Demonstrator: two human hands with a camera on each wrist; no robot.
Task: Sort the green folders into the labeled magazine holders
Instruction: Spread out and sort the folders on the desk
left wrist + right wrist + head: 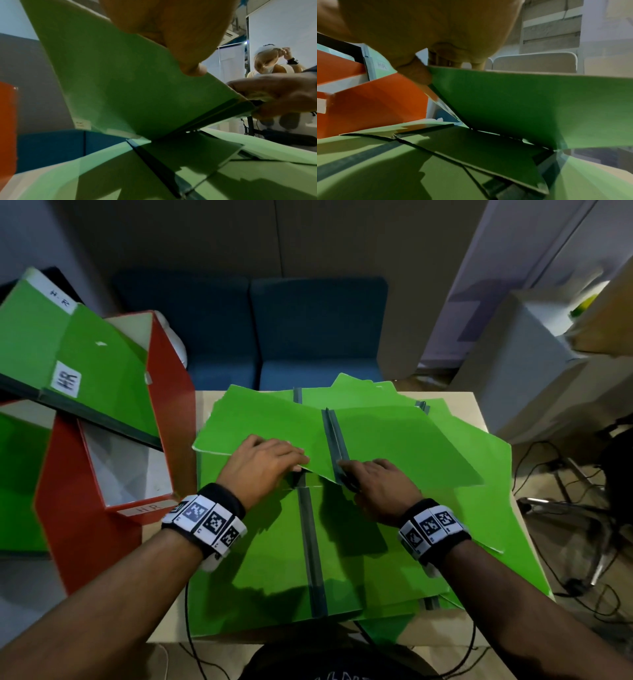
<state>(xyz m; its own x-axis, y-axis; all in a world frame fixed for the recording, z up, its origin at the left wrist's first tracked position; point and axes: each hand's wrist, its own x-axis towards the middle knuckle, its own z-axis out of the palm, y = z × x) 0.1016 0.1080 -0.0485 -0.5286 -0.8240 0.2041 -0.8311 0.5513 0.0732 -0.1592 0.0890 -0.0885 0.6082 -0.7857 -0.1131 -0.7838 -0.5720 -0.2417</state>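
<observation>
Blue upholstered seats (pixel 318 330) stand behind a pale tabletop (pixel 459 402) that carries a spread of open green folders.

Left hand (pixel 263 463) lies on the left cover of the top folder (pixel 274 422); from the left wrist view its thumb (pixel 192 67) presses the underside of that cover, so the hand pinches the near edge and holds the cover raised off the pile. Right hand (pixel 380 484) grips the same folder at the near end of its dark spine (pixel 335 436), fingers curled around the edge of the right cover; the right wrist view shows a thumb (pixel 418 74) at the cover's corner. The folder is open, tented along the spine, its near end lifted while its far end meets the folders beneath.

Under it lies another open folder (pixel 274 559) with a grey spine strip, flat on the tabletop, and more green folders (pixel 479 508) fan out to the right.

Left of the tabletop stand red magazine holders (pixel 102 525), the nearest bearing an "HR" label. A green folder marked "HR" (pixel 85 364) leans in the holder behind it.
</observation>
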